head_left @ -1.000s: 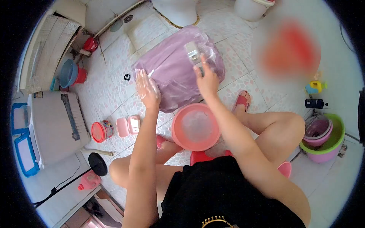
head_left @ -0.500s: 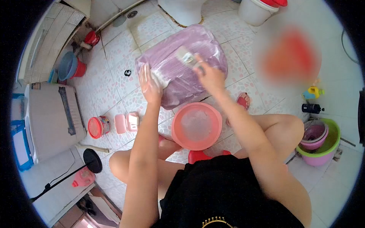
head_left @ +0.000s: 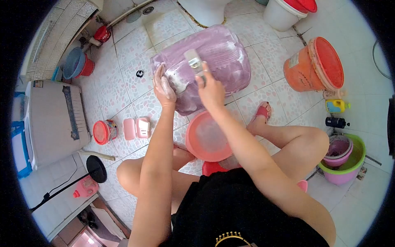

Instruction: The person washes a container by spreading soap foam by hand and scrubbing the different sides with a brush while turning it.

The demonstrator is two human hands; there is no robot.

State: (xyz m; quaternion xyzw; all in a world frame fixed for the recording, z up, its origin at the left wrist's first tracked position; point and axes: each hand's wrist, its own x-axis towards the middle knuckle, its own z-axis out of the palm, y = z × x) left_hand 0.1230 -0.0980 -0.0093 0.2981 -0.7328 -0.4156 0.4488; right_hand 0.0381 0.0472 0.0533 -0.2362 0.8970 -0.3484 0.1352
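A rounded purple fabric-like piece [head_left: 222, 61], perhaps a cushion or a soft case, lies on the tiled floor, streaked with white suds. My right hand [head_left: 210, 88] is closed round the handle of a flat brush [head_left: 193, 60], whose pale head is over the middle of the purple surface. At the piece's left edge, my left hand [head_left: 164, 87] lies with fingers stretched out and foam on it. A thicker patch of suds [head_left: 179, 82] sits just right of that hand. Between my legs stands a pink basin [head_left: 205, 138] of cloudy water, its right part hidden by my right forearm.
An orange bucket [head_left: 302, 68] with a red lid stands to the right, near a yellow bottle [head_left: 335, 106] and nested basins [head_left: 343, 173]. At left are a small red-lidded tub [head_left: 103, 132], an open pink soap box [head_left: 129, 129] and a washing machine [head_left: 53, 123].
My right hand has drawn the brush slightly left and toward me across the purple surface. My left hand stays at the left edge. The view has shifted slightly.
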